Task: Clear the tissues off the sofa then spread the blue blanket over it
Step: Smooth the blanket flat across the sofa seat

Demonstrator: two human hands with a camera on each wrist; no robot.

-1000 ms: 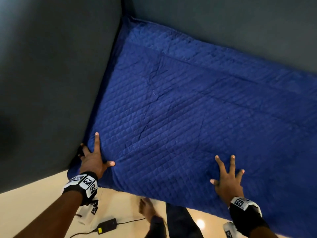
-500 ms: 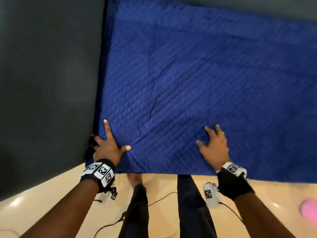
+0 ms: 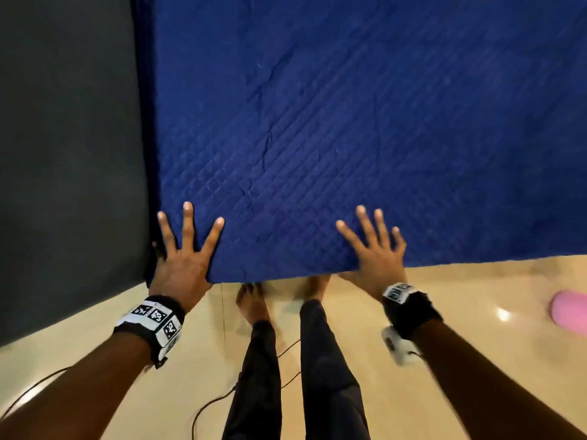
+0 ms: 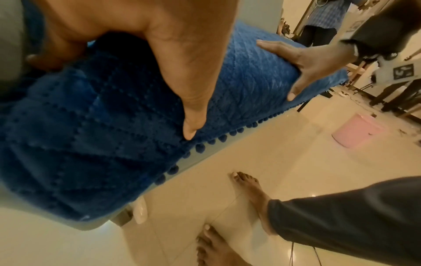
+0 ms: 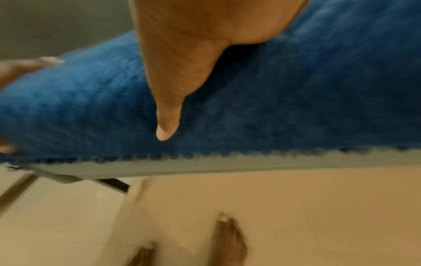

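Note:
The quilted blue blanket (image 3: 349, 128) lies spread flat over the seat of the grey sofa (image 3: 70, 154), its pom-pom edge (image 4: 200, 147) hanging over the front. My left hand (image 3: 184, 249) lies flat with fingers spread on the blanket's front left corner, beside the sofa arm. My right hand (image 3: 374, 249) presses flat with spread fingers near the front edge, further right. In the left wrist view the left thumb (image 4: 189, 100) rests on the blanket (image 4: 91, 135), and the right hand (image 4: 296, 59) shows beyond it. The right wrist view is blurred, with the thumb (image 5: 168, 108) over blue fabric (image 5: 296, 99). No tissues show.
A pink bin (image 3: 568, 309) (image 4: 355, 129) stands on the cream tiled floor (image 3: 476, 296) to the right. My bare feet and dark trouser legs (image 3: 324, 360) stand at the sofa front. Black cables (image 3: 209, 404) trail on the floor. Another person (image 4: 318, 30) and wooden furniture legs stand far back.
Both hands have slid back toward the front edge of the blanket with fingers spread wider. The view has tilted down, so more floor, my legs and the pink bin show.

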